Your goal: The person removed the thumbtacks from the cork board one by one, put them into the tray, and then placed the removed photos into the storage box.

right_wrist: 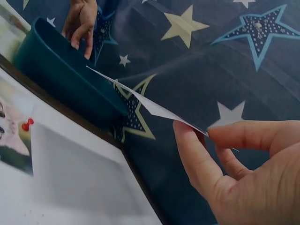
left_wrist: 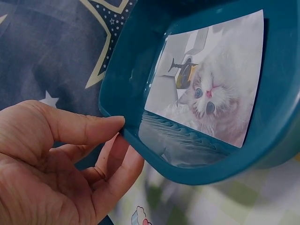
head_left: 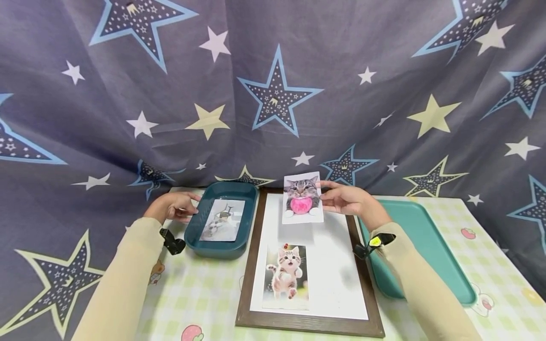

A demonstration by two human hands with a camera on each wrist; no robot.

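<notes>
My right hand [head_left: 344, 200] pinches a photo card [head_left: 302, 198] by its right edge, holding it above the top of a brown-framed white board [head_left: 328, 265]. The card shows a grey tabby cat with a pink ball; the right wrist view has it nearly edge-on [right_wrist: 159, 111], between thumb and fingers. At the left, my left hand [head_left: 179, 207] pinches the rim of a dark teal basin [left_wrist: 187, 176], thumb on the rim and fingers under it. Inside the basin lies a photo card of a white cat [left_wrist: 220, 89]. A kitten photo [head_left: 286, 279] is on the board with a red pushpin [right_wrist: 27, 124] at its top.
A flat green tray [head_left: 431, 237] lies right of the board, partly under my right forearm. Green-checked cloth [head_left: 192, 293] covers the table. A dark curtain with stars [head_left: 341, 118] hangs behind, close to the basin and board.
</notes>
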